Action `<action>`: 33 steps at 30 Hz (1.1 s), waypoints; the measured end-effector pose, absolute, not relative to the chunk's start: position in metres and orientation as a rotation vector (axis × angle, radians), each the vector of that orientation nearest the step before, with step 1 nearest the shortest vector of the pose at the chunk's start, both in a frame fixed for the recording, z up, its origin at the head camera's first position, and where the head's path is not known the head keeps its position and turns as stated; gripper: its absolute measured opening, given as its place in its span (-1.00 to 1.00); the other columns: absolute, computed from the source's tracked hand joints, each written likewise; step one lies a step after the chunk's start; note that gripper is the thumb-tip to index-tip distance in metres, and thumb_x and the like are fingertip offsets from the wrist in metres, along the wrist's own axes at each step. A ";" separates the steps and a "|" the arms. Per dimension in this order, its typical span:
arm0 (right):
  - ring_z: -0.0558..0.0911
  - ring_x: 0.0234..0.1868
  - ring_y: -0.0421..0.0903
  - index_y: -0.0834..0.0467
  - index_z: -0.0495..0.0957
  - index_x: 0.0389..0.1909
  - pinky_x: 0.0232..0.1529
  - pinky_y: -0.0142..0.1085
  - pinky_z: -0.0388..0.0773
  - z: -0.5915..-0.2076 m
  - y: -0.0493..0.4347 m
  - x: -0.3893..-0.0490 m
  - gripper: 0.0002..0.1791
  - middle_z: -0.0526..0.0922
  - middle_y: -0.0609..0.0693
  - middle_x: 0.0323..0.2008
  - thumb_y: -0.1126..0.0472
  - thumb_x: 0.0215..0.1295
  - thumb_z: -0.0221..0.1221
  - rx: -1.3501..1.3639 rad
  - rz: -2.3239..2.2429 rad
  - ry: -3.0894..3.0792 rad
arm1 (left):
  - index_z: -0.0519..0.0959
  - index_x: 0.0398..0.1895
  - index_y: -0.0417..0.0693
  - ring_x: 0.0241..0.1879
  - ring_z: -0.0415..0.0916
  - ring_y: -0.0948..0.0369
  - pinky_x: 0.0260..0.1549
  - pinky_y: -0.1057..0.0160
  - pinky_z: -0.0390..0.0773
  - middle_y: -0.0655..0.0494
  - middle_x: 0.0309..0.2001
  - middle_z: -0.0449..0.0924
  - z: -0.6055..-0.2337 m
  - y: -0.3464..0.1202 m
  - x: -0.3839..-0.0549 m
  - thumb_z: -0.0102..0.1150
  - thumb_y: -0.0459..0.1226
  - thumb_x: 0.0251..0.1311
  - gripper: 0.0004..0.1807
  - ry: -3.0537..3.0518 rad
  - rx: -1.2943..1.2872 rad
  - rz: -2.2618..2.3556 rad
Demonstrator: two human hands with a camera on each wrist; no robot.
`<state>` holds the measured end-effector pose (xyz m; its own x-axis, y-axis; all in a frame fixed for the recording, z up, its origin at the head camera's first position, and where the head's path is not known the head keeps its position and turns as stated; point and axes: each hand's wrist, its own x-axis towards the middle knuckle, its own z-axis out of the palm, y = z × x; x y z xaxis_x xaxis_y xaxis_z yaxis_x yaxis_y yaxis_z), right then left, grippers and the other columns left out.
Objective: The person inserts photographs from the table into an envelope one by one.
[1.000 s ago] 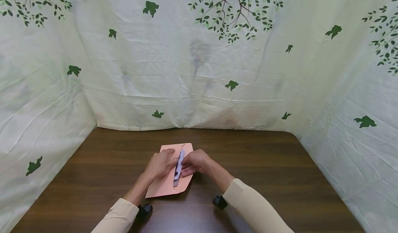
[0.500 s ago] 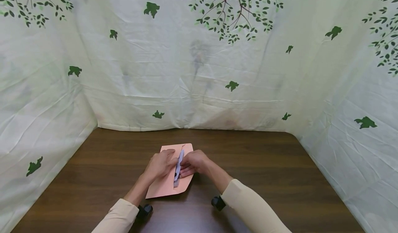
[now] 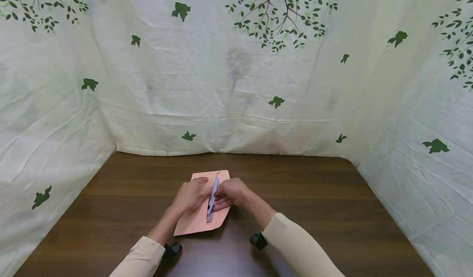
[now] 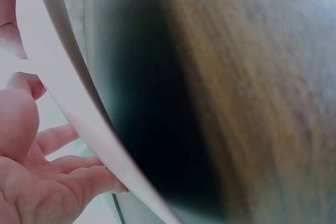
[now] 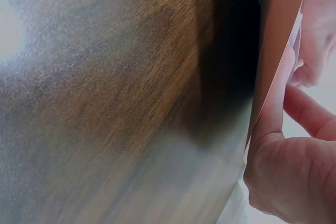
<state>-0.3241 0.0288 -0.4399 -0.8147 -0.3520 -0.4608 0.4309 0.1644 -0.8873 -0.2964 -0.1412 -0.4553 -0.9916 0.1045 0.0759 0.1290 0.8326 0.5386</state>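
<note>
A pink envelope lies tilted on the brown table, its flap side to the right. In its long opening sits a folded pale lavender paper with a dark spot near its lower end. My left hand rests on the envelope's left part, fingers extended, thumb at the paper. My right hand reaches in from the right and pinches the paper, though its fingertips are partly hidden. The left wrist view shows left fingers against the envelope; the right wrist view shows the right hand at the envelope's edge.
The dark wooden table extends around the envelope. Pale cloth printed with leaves and branches hangs behind it and at both sides. Black wrist cameras sit under both wrists, the left camera and the right camera.
The lavender paper has turned slightly and looks narrower than a second ago. The right forearm has shifted slightly left; the left hand and the envelope have barely moved.
</note>
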 end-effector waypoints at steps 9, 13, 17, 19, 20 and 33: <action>0.70 -0.59 -0.07 0.35 0.60 -0.39 -0.42 -0.23 0.72 -0.440 0.028 -0.325 -0.91 0.66 0.15 -0.49 0.44 0.25 0.13 0.093 -1.714 1.860 | 0.53 0.30 -0.20 0.27 0.47 -0.26 0.21 -0.21 0.43 -0.23 0.28 0.55 -0.456 -0.142 -0.297 0.09 -0.14 0.38 -0.49 -2.973 -0.191 -0.883; 0.70 -0.59 -0.08 0.34 0.59 -0.38 -0.43 -0.23 0.72 -0.441 0.028 -0.325 -0.92 0.67 0.15 -0.48 0.44 0.25 0.14 0.097 -1.715 1.869 | 0.53 0.30 -0.20 0.26 0.48 -0.26 0.19 -0.21 0.44 -0.22 0.27 0.56 -0.457 -0.142 -0.298 0.07 -0.13 0.38 -0.50 -2.966 -0.204 -0.873; 0.70 -0.58 -0.08 0.33 0.59 -0.39 -0.43 -0.24 0.72 -0.442 0.028 -0.326 -0.92 0.67 0.15 -0.48 0.44 0.26 0.14 0.097 -1.705 1.858 | 0.54 0.30 -0.20 0.26 0.48 -0.26 0.19 -0.21 0.44 -0.22 0.27 0.56 -0.458 -0.142 -0.298 0.07 -0.13 0.38 -0.49 -2.962 -0.202 -0.875; 0.71 -0.57 -0.07 0.34 0.61 -0.37 -0.43 -0.24 0.72 -0.441 0.029 -0.326 -0.91 0.67 0.15 -0.47 0.42 0.27 0.14 0.095 -1.694 1.855 | 0.54 0.29 -0.21 0.26 0.48 -0.26 0.20 -0.21 0.43 -0.22 0.27 0.56 -0.458 -0.143 -0.297 0.07 -0.13 0.38 -0.49 -2.957 -0.202 -0.875; 0.71 -0.56 -0.07 0.35 0.62 -0.35 -0.43 -0.24 0.72 -0.441 0.029 -0.326 -0.90 0.67 0.15 -0.47 0.41 0.28 0.14 0.090 -1.688 1.852 | 0.54 0.29 -0.21 0.26 0.48 -0.26 0.20 -0.21 0.43 -0.23 0.26 0.57 -0.458 -0.143 -0.297 0.08 -0.14 0.37 -0.49 -2.956 -0.203 -0.873; 0.68 -0.56 -0.13 0.38 0.65 -0.33 -0.38 -0.23 0.73 -0.430 0.045 -0.326 -0.83 0.64 0.06 -0.53 0.32 0.31 0.19 -0.015 -1.656 1.921 | 0.53 0.29 -0.23 0.25 0.48 -0.27 0.18 -0.21 0.45 -0.26 0.25 0.57 -0.452 -0.142 -0.294 0.13 -0.15 0.38 -0.49 -2.960 -0.208 -0.883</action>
